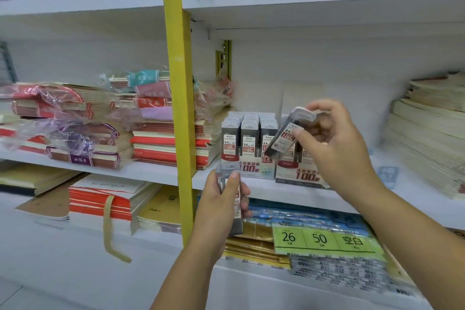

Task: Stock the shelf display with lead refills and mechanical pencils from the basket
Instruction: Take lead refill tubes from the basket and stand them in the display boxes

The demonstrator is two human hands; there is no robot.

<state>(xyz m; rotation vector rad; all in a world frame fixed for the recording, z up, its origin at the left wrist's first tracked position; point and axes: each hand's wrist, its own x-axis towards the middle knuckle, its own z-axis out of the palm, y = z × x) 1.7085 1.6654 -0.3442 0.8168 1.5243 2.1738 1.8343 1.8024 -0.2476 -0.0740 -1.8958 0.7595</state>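
Forearms bare; left hand [221, 205], right hand [337, 148] bare (nails short).

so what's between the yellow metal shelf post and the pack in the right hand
Head view: a white-and-red display box of upright grey lead refill packs.

Head-worn wide-angle view, close in on a white shelf unit.

The camera sits at the person's head, facing forward and a little down. The middle shelf [276, 191] crosses mid-frame, bowed by the lens. A yellow upright [180, 108] stands just left of centre and the upper shelf [302, 0] fills the top. Forearms enter from the bottom edge. The left hand [221, 209] grips a stack of refill packs [238, 224] low centre. The right hand [337, 148] pinches a single refill pack [286, 136] right of centre, near the display boxes [247, 148]. Hands and shelf front are near, and the edges are stretched.
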